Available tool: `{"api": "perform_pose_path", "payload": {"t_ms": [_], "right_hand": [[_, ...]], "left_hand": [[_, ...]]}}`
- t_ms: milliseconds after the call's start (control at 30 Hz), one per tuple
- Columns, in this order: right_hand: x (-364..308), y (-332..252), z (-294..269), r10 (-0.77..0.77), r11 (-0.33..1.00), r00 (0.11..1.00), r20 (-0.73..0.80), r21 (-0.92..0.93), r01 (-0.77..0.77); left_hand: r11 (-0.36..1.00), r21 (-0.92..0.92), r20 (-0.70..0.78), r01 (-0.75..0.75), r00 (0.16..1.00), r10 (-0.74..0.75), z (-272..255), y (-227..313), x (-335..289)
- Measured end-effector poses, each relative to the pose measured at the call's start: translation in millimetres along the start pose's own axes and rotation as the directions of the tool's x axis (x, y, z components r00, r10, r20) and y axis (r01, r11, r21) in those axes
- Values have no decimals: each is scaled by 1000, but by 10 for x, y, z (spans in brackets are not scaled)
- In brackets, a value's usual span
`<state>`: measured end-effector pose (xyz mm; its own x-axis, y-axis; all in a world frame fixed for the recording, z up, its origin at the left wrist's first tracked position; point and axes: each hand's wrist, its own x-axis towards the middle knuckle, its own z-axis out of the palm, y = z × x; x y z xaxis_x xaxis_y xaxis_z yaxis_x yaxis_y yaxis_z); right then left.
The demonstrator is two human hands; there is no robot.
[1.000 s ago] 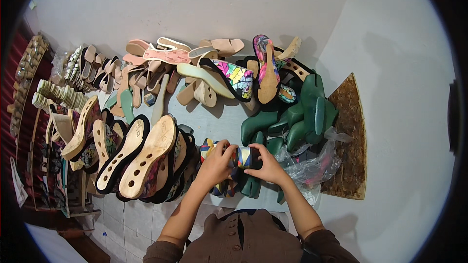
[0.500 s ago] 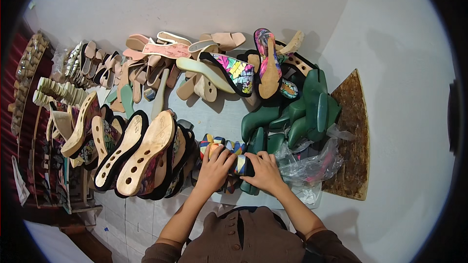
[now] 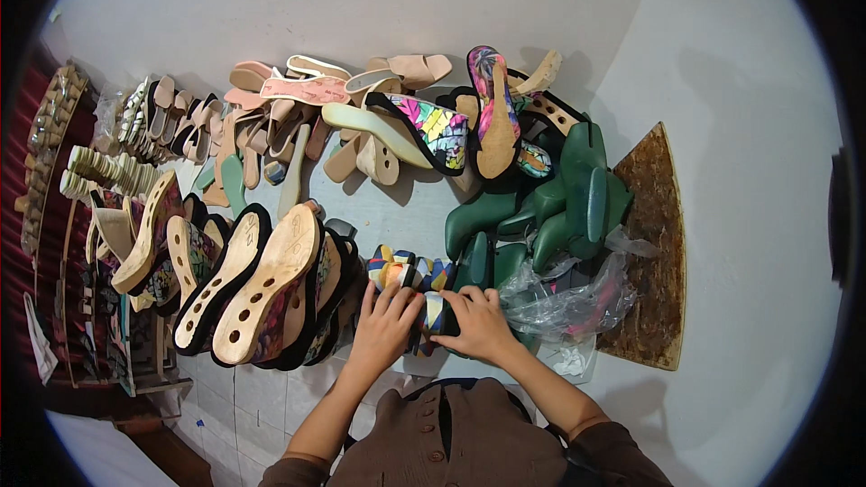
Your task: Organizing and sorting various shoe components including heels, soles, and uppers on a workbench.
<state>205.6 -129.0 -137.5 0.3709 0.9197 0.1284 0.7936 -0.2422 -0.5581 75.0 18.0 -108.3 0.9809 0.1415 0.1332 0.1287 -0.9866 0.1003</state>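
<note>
Lighting's mid-bright & fairly even; prob. from above & L, since shadows fall twd the R. Soft, blurry shadows on the wall [image 3: 749,216] past the worktop's [image 3: 401,230] R edge, darker patch nr its front R corner. Sm. shadows under the sandals [image 3: 444,137] along the back edge. Bright glints on the plastic bag [image 3: 582,307], low sheen on green shoe moulds [image 3: 595,207]. Curtain [image 3: 50,280] off L edge v. dim. L hand [image 3: 386,329] & R hand [image 3: 483,325] reasonably sharp. Fisheye bend strong twd rim; corners black, w/ bluish fringe.
</note>
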Motion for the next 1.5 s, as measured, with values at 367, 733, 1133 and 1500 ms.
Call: {"api": "perform_pose_path", "payload": {"t_ms": [367, 733, 1133, 1500], "right_hand": [[35, -321, 560, -62, 998, 995, -73, -18, 61], [138, -470, 835, 23, 999, 993, -112, -22, -26], [120, -545, 966, 82, 996, 979, -189, -23, -88], [93, -578, 996, 66, 996, 981, -183, -48, -76]], "left_hand": [[950, -105, -68, 293, 951, -301, 146, -10, -458], [904, -151, -14, 400, 913, -407, 206, -143, -468], [900, -300, -89, 315, 931, -355, 394, -298, -703], [927, -297, -70, 228, 963, -259, 372, -341, -691]]}}
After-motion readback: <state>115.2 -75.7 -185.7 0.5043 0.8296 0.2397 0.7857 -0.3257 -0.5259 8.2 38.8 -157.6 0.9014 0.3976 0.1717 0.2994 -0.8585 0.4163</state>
